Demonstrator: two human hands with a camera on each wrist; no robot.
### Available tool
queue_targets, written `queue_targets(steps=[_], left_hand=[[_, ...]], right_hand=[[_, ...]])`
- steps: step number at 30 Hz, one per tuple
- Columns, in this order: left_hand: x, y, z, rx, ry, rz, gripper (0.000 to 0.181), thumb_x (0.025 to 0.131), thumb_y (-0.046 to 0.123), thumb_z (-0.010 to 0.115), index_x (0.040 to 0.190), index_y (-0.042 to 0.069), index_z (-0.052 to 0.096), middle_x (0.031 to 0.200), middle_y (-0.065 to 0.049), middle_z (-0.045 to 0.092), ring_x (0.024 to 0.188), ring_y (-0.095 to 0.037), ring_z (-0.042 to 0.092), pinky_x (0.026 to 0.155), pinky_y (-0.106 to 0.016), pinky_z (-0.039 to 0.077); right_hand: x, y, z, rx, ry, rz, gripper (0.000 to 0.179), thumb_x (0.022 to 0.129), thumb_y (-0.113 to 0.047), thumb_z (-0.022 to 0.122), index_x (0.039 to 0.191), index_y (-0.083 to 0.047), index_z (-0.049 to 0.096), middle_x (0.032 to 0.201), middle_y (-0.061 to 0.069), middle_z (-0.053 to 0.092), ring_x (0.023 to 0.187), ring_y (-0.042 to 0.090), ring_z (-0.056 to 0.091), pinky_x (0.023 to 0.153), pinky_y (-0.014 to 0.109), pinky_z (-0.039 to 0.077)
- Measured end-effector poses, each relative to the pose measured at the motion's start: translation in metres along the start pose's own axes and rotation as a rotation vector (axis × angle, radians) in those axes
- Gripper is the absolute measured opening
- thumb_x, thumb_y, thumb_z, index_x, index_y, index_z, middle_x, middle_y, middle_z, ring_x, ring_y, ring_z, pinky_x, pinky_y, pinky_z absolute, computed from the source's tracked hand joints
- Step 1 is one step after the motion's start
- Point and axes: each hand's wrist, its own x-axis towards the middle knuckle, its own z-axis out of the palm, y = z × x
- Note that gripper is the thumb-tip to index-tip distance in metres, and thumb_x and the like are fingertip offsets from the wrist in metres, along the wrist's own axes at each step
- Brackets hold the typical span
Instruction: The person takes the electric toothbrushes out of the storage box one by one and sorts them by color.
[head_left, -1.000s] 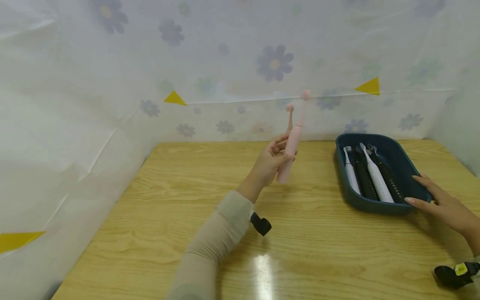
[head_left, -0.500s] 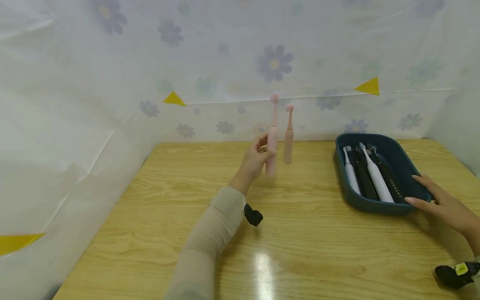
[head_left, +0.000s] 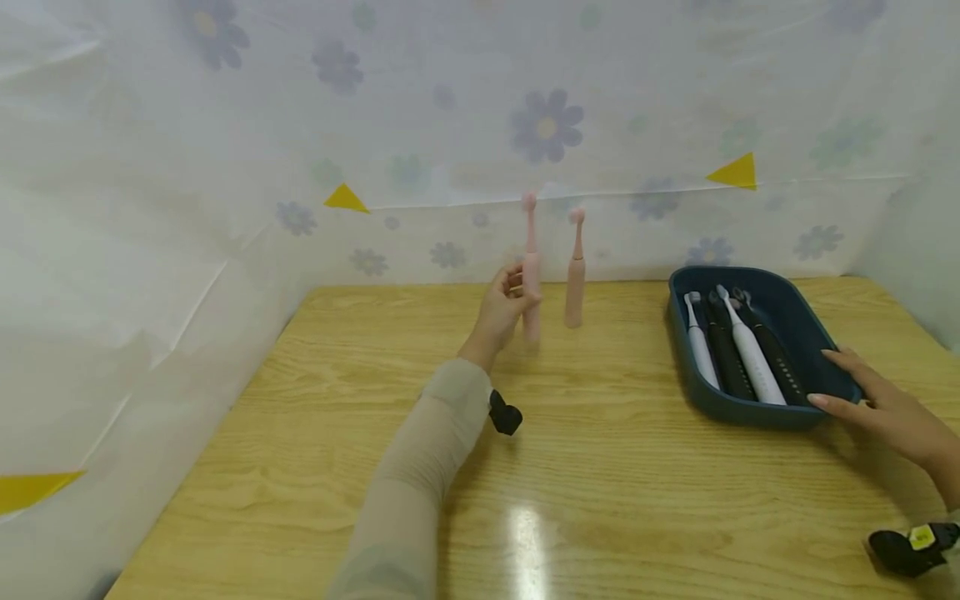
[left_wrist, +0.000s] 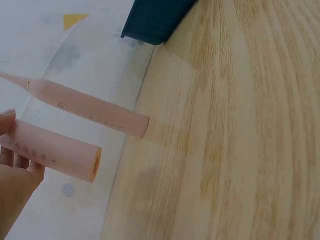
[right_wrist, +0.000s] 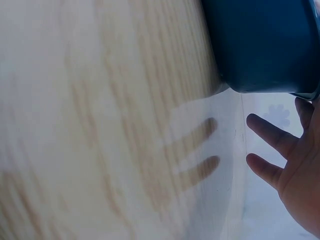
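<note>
In the head view, my left hand (head_left: 500,311) pinches a light pink electric toothbrush (head_left: 531,273) by its handle, thumb in front and fingers behind. It is upright, brush head up, its lower end close over the table. Just to its right stands a second, peach-pink electric toothbrush (head_left: 575,283) on its base. The left wrist view shows the held handle's hollow-looking bottom end (left_wrist: 95,165) beside the standing toothbrush (left_wrist: 90,107). My right hand (head_left: 888,414) touches the near right corner of a dark blue bin (head_left: 750,414), thumb and forefinger at the rim, other fingers spread straight below.
Inside the bin lie several electric toothbrushes, including a white one (head_left: 752,354) and a black one (head_left: 780,358). The wooden table (head_left: 615,483) meets a flower-printed white sheet (head_left: 450,108) behind and at the left. Yellow triangles (head_left: 347,199) mark the sheet.
My left hand has moved left with the pink toothbrush, which has gone from tilted to upright and lower. The peach-pink one, earlier partly covered, now shows fully. The right hand keeps its place.
</note>
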Motion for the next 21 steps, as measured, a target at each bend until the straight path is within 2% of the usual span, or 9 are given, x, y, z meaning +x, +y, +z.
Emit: queue_targets(steps=[10,13,19,21], left_hand=[[0.015,-0.016,0.001,0.112,0.041,-0.005,0.047,0.075,-0.014,0.057,0.117,0.000,0.043,0.105,-0.013,0.048,0.095,-0.026,0.051,0.075,-0.028,0.046],[0.018,-0.018,0.001,0.144,0.048,0.004,0.047,0.074,-0.014,0.057,0.117,-0.001,0.043,0.106,-0.014,0.048,0.094,-0.026,0.051,0.074,-0.028,0.046],[0.022,-0.021,0.005,0.149,0.083,0.028,0.047,0.072,-0.017,0.056,0.114,-0.002,0.043,0.100,-0.014,0.048,0.088,-0.024,0.052,0.072,-0.029,0.047],[0.025,-0.027,0.004,0.144,0.096,0.061,0.045,0.071,-0.018,0.055,0.110,0.001,0.044,0.095,-0.011,0.049,0.084,-0.020,0.053,0.070,-0.027,0.047]], right_hand=[[-0.002,-0.003,0.000,0.019,-0.006,-0.008,0.074,0.090,-0.020,0.046,0.137,-0.004,-0.008,0.136,0.018,-0.026,0.111,0.059,-0.012,0.075,0.072,0.006],[-0.002,-0.005,0.001,0.016,-0.008,-0.009,0.073,0.090,-0.020,0.045,0.137,-0.003,-0.008,0.135,0.020,-0.026,0.111,0.058,-0.012,0.075,0.072,0.005],[-0.002,-0.004,0.000,0.004,-0.001,-0.008,0.074,0.090,-0.021,0.046,0.137,-0.005,-0.008,0.136,0.020,-0.024,0.112,0.057,-0.012,0.075,0.072,0.005],[-0.003,-0.002,0.000,0.002,0.000,-0.009,0.074,0.090,-0.022,0.046,0.138,-0.006,-0.008,0.136,0.019,-0.024,0.112,0.057,-0.012,0.076,0.072,0.004]])
